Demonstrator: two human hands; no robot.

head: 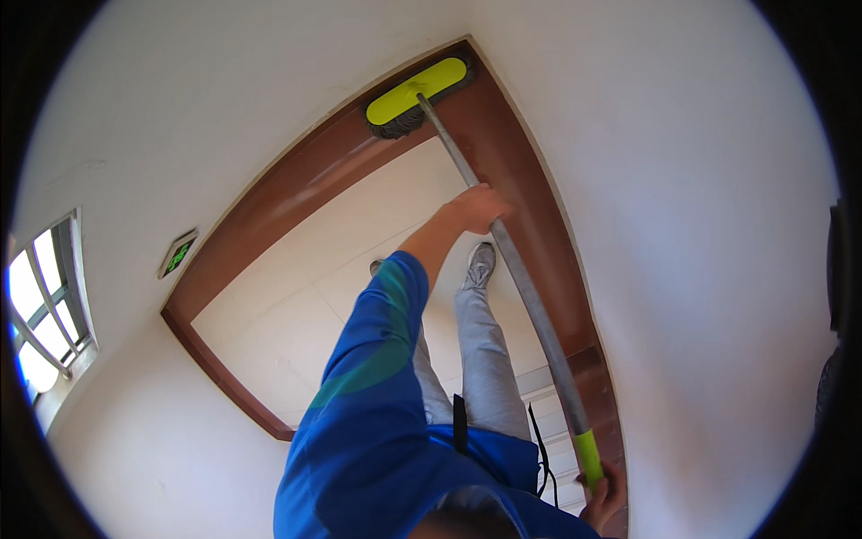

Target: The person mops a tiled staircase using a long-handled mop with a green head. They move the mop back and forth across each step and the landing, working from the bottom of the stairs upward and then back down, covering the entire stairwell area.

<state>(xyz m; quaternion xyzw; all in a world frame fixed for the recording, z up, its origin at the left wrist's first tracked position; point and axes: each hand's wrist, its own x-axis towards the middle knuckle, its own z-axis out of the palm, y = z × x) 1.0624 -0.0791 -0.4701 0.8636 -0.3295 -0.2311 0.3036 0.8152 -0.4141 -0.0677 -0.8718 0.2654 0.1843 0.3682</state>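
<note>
A flat mop with a lime-green head [421,91] and dark grey strands lies against the reddish-brown skirting [323,155], near the corner where two walls meet. Its grey metal pole [532,286] slants from the head down to the lower right. Partway along that pole, my left hand [479,207] is wrapped around it. My right hand [606,495] holds the lime-green grip [588,455] at the pole's other end, close to the right wall. Part of this hand is hidden by the grip.
Pale floor tiles [289,296] lie under my grey shoes [480,266]. Steps [559,445] lead down behind me on the right. White walls [687,236] rise around the skirting. A green-lit exit sign [178,254] and a barred window [50,310] are on the left.
</note>
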